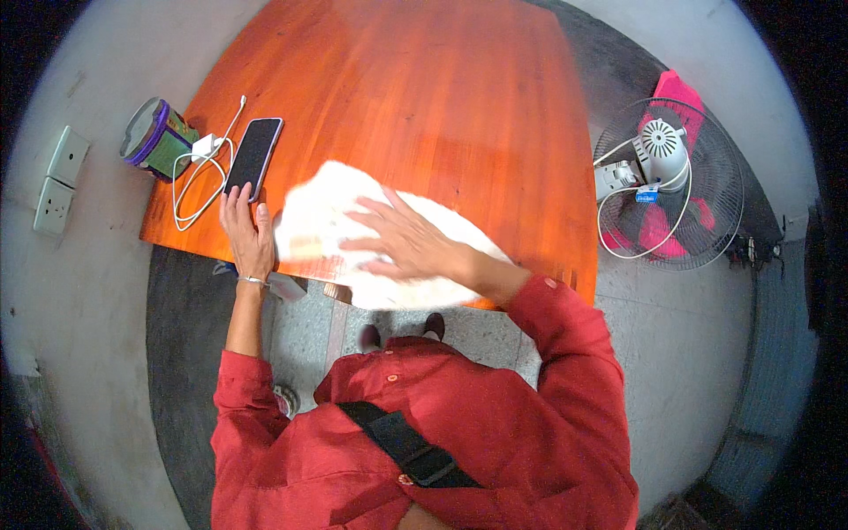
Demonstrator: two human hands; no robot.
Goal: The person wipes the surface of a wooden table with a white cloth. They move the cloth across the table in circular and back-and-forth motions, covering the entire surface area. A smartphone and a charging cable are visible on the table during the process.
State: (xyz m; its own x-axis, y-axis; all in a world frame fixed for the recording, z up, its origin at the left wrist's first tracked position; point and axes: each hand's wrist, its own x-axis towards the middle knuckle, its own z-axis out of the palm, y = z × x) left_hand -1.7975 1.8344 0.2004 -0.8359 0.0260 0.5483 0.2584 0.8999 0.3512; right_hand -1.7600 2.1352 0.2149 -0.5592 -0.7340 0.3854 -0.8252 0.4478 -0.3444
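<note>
A white cloth [322,199] is spread over the near edge of the wooden table, part of it hanging past the edge. My right hand [408,240] lies flat on top of it with the fingers spread, slightly blurred. Close to the left corner, my left hand [247,234] rests at the table's near edge, fingers stretched out. Its fingertips reach the lower end of a dark-screened smartphone [254,152] with a light purple rim, which lies face up. Whether they press on the phone or just touch it, I cannot tell.
A white charger [207,147] with a looped cable lies left of the phone. Behind it stands a green and purple tub [163,141] at the table's left edge. The orange-brown table [424,97] stretches away ahead. Right of it is a white fan [664,159] with its cord.
</note>
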